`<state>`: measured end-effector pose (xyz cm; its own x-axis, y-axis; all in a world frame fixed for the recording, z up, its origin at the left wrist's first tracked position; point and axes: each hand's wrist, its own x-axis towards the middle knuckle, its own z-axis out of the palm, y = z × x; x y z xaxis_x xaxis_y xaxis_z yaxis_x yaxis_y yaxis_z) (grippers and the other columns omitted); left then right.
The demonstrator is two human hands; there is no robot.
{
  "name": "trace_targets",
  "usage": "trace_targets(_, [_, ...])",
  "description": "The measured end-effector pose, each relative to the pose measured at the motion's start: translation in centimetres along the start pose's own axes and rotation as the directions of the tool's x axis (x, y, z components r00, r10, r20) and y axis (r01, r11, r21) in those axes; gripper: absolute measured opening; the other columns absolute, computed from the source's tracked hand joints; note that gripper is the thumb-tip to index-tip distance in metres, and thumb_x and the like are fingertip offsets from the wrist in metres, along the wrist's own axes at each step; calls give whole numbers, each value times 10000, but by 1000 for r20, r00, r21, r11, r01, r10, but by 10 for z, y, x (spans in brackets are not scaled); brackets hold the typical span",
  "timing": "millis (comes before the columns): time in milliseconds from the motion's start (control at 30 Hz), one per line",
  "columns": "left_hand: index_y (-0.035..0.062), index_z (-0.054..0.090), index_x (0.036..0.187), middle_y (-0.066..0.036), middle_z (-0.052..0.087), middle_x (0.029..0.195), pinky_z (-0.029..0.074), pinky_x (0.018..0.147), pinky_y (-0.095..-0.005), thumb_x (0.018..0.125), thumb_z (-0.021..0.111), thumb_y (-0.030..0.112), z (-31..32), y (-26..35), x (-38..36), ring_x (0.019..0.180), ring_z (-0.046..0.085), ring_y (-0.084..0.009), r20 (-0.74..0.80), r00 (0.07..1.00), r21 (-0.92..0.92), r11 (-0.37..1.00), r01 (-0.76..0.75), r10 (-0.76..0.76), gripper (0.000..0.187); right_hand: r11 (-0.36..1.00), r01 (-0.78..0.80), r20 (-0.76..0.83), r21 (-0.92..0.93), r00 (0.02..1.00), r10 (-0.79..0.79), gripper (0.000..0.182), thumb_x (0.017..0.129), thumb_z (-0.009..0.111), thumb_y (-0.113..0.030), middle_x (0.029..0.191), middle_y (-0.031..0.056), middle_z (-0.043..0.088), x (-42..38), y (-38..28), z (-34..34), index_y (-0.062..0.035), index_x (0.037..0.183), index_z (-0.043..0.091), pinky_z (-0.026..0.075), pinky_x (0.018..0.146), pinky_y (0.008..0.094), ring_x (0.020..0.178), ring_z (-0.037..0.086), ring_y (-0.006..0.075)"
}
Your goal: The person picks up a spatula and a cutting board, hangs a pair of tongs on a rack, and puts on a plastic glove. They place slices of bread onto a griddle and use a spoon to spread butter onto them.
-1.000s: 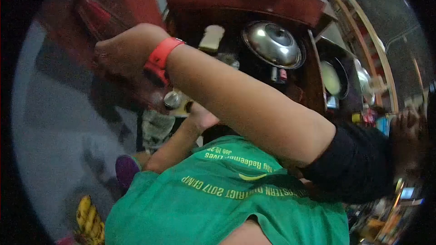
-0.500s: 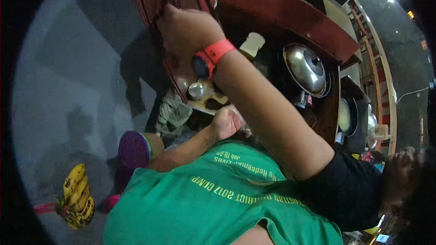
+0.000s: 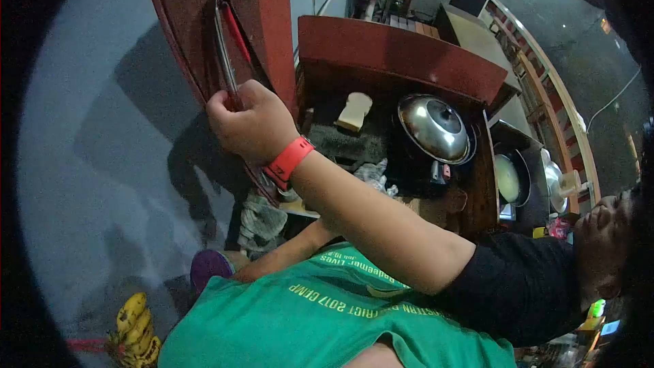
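Note:
My left forearm (image 3: 300,249) reaches in from the left across my green shirt (image 3: 300,307). A co-worker's bare forearm (image 3: 368,211) crosses in front of it and hides the hand and fingers. My right hand does not show. The co-worker's hand (image 3: 248,123), with a coral watch strap (image 3: 293,158) at the wrist, grips the lower part of a pair of tongs (image 3: 225,41) against the dark red board. Crumpled clear plastic (image 3: 372,174) lies just beyond that forearm. Stacked bread slices (image 3: 354,110) rest on the dark stove top behind it.
A domed metal lid (image 3: 434,126) covers a pan on the stove. Further right, a pan (image 3: 523,177) holds pale liquid. A grey cloth (image 3: 262,221) hangs near a purple-lidded tub (image 3: 210,269). Bananas (image 3: 139,334) are low on the left. The co-worker leans in from the right.
The view has shifted, showing more of the board and stove. The co-worker's hand now shows gripping the tongs. My left hand, seen earlier with fingers curled, is now hidden behind the co-worker's arm.

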<state>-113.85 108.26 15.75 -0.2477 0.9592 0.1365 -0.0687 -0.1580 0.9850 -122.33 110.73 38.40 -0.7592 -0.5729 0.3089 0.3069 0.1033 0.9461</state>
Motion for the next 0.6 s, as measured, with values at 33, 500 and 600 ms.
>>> trace_targets(33, [0,536,1299,-160,635,1234,478,950,-399,976,531,218,-4,3,1,1097,627,-264,5,1000,51,999,-7,7,389,1000,-6,2,-11,1000,6,143,782,619,-73,813,90,584,0,3,3,-27,912,582,508,676,305,721,596,222])
trace_targets(500, [-18,566,1273,-170,620,1272,450,1003,-412,947,602,252,-20,28,-5,1151,607,-293,50,999,570,820,-44,19,424,900,-421,40,-118,903,428,199,745,614,-119,939,109,599,-28,55,43,-60,933,589,492,768,348,852,603,269])
trace_targets(600, [24,545,1335,-204,559,1351,392,1079,-416,962,582,323,-34,12,0,1283,508,-342,60,998,550,833,-61,34,480,780,-273,70,-564,925,374,222,753,599,-143,932,115,578,-60,98,52,-67,958,561,467,790,372,900,576,267])
